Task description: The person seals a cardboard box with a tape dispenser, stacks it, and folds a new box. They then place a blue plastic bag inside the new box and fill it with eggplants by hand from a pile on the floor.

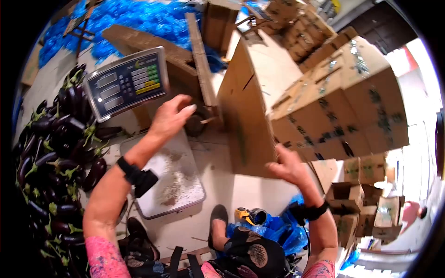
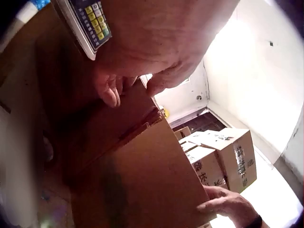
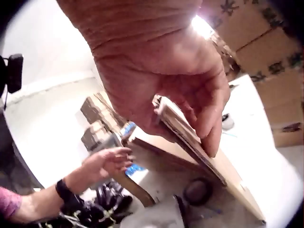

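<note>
A flat brown cardboard piece (image 1: 245,111) stands upright in the head view, its near edge between the thumb and fingers of my right hand (image 1: 289,164). The right wrist view shows that hand (image 3: 161,71) from close by, gripping the folded cardboard (image 3: 190,140). My left hand (image 1: 171,118) hovers to the cardboard's left, by the scale display (image 1: 127,83), thumb apart from loosely bent fingers, holding nothing. It also appears in the right wrist view (image 3: 107,164), fingers spread. In the left wrist view the cardboard (image 2: 142,175) lies beyond the left hand (image 2: 156,47).
Eggplants (image 1: 60,134) are piled at the left, beside a white scale platform (image 1: 174,180) with debris on it. Large boxes (image 1: 343,102) stand at the right. Blue plastic (image 1: 134,23) covers the back floor. A yellow-and-black tape tool (image 1: 250,216) lies near the feet.
</note>
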Demonstrator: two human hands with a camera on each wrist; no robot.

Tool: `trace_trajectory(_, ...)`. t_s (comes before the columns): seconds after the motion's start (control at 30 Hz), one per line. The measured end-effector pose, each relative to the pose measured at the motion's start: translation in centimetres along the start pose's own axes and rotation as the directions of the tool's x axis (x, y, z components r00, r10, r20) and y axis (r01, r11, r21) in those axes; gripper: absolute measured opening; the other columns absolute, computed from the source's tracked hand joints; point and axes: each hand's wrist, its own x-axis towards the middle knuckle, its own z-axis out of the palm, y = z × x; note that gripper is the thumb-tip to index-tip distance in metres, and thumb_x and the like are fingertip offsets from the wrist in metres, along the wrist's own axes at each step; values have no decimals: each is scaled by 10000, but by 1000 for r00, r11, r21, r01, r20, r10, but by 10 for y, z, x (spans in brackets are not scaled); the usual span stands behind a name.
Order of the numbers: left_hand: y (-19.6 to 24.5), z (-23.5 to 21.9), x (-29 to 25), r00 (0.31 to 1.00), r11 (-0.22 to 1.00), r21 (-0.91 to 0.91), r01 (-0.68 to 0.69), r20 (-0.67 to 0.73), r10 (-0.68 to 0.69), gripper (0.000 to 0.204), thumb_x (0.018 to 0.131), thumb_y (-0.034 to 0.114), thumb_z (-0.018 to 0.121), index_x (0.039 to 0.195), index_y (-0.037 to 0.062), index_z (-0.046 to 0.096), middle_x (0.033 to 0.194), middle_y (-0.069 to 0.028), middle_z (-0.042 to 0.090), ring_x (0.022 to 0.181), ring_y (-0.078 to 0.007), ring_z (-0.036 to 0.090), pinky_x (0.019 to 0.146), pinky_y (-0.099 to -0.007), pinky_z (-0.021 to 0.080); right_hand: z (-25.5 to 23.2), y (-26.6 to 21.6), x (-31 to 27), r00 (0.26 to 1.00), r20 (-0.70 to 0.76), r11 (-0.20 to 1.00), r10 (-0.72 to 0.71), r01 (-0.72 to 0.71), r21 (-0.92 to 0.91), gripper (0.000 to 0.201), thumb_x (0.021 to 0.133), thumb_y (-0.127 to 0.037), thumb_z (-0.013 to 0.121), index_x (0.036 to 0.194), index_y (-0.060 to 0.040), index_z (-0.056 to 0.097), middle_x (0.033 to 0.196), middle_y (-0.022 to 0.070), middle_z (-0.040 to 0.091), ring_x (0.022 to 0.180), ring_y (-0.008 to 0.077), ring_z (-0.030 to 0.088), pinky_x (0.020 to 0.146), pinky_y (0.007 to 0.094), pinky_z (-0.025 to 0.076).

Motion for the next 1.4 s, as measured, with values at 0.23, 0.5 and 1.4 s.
trace_trajectory(0.23,72,-24,-89,904,982,66,176,385,-188,356,894,185,650,1172,-37,652,900,-107,726,776,-142,670,712,-300,550,19,6,4,963,-197,982,182,-187,-8,409,809,-324,626,1051,3,670,972,260,700,950,459,655,849,518,525)
trace_trajectory(0.5,133,-103,-158,928,971,25,237,289,-234,337,953,193,625,1225,-6,614,966,-81,687,809,-138,652,732,-283,547,-34,-61,-121,766,-642,926,38,215,311,308,889,-197,646,1151,-34,662,842,210,704,752,290,712,719,370,534)
trace_trajectory(1.4,96,-184,-194,954,997,9,79,-292,-73,1006,851,509,751,1553,-8,249,1534,-199,381,1400,-285,375,1154,-372,277,62,-215,-223,866,231,897,-443,430,107,484,980,-436,546,1209,-10,541,1010,224,634,997,426,603,831,488,486)
